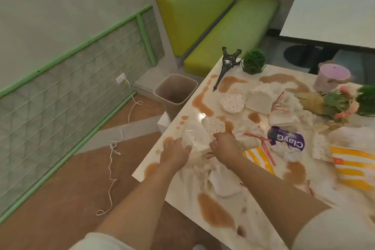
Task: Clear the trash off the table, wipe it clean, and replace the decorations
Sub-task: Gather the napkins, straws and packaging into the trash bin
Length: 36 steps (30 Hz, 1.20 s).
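At the desk's left edge, both hands work on one clump of trash: a clear plastic wrapper bunched with white napkins. The left hand lies on the clump's left side, fingers fairly straight and spread, pressing rather than gripping. The right hand sits on its right side with fingers curled down into the paper, apparently pinching it, though the fingertips are hidden. So the clump lies between the two grips, touching both.

The relation that matters: the bin stands on the floor just beyond the desk's left edge, ahead and left of the hands. The left hand is nearer to it, and the clump is already close to that edge, so a short carry or sweep leftward and forward would probably drop it in.

Much trash is left to the right: dotted paper cups, red-striped straws, a purple packet, yellow-striped wrappers. Brown spills streak the desk, so wiping is not yet begun. A small tower, green plant balls and a bouquet sit at the far side.
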Each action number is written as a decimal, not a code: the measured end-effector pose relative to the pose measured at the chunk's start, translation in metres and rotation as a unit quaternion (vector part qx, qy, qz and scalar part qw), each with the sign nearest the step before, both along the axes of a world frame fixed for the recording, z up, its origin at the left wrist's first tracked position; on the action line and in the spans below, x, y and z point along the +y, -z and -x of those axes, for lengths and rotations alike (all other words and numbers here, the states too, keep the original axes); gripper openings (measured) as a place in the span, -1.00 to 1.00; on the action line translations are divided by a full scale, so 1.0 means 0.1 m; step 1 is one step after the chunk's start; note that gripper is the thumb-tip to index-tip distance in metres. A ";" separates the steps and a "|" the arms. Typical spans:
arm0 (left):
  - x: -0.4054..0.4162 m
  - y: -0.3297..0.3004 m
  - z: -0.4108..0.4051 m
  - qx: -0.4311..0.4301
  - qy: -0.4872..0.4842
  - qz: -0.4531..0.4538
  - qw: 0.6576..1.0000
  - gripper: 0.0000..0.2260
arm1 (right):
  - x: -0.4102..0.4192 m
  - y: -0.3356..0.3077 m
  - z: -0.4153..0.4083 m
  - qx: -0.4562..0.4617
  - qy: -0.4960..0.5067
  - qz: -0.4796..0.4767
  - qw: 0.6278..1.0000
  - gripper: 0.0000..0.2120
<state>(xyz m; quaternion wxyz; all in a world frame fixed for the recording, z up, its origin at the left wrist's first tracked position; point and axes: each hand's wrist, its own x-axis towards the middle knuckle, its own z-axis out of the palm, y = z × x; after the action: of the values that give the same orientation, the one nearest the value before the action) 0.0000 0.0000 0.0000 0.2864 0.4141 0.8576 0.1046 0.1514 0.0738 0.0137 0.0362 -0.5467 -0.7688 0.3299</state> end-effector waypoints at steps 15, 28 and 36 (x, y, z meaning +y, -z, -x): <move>0.24 0.22 0.04 0.005 -0.047 -0.012 0.999 -0.42 | 0.13 0.27 0.17 0.062 0.051 0.083 0.993 -0.80; 0.85 -0.09 0.61 -0.247 -0.068 -0.195 0.947 -0.23 | 0.57 -0.08 0.50 0.259 0.243 0.183 0.917 -0.74; 1.48 -0.14 1.51 -0.313 -0.010 -0.165 0.935 -0.08 | 1.06 -0.03 1.38 0.267 0.293 0.132 0.909 -0.62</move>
<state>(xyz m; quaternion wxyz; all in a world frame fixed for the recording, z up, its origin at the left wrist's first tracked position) -0.1511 0.1477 0.0144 0.4670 0.3931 0.6994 0.3718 0.0137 0.1794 0.0163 0.2622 -0.6383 -0.4852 0.5370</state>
